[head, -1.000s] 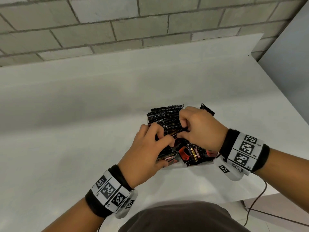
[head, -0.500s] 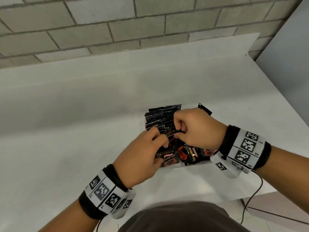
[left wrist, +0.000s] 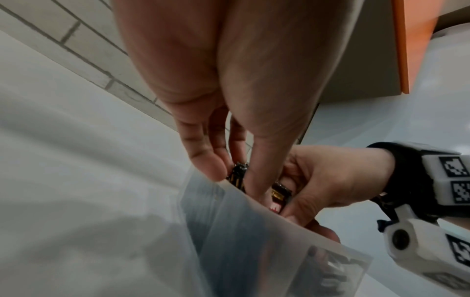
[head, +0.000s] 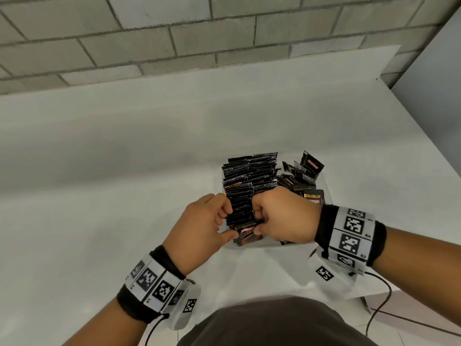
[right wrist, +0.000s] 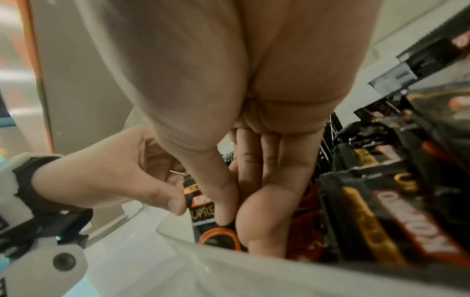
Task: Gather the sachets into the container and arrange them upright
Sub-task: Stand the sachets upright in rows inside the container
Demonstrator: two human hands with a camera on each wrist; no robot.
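Observation:
A translucent container [head: 327,196] sits on the white table and holds black sachets. On its left side stands a packed upright row of sachets [head: 249,176]; loose sachets [head: 305,174] lie jumbled on its right side. My left hand [head: 230,223] and right hand [head: 257,222] pinch the near end of the row from either side. The front sachet [head: 247,232] is tilted between my thumbs. In the right wrist view my right thumb presses that sachet [right wrist: 211,211], with the loose sachets [right wrist: 381,211] beside it. In the left wrist view my left fingers grip the sachet bundle [left wrist: 237,176] above the container wall [left wrist: 254,231].
The white table [head: 124,183] runs to a brick wall [head: 199,33] at the back. Its right edge drops off beside a grey panel [head: 436,83]. A cable [head: 379,310] hangs from my right wrist over the near table edge.
Both hands shifted to the near left end of the upright row and closed on it. The right hand left the right side, uncovering the loose sachets; the flat front sachet is now raised.

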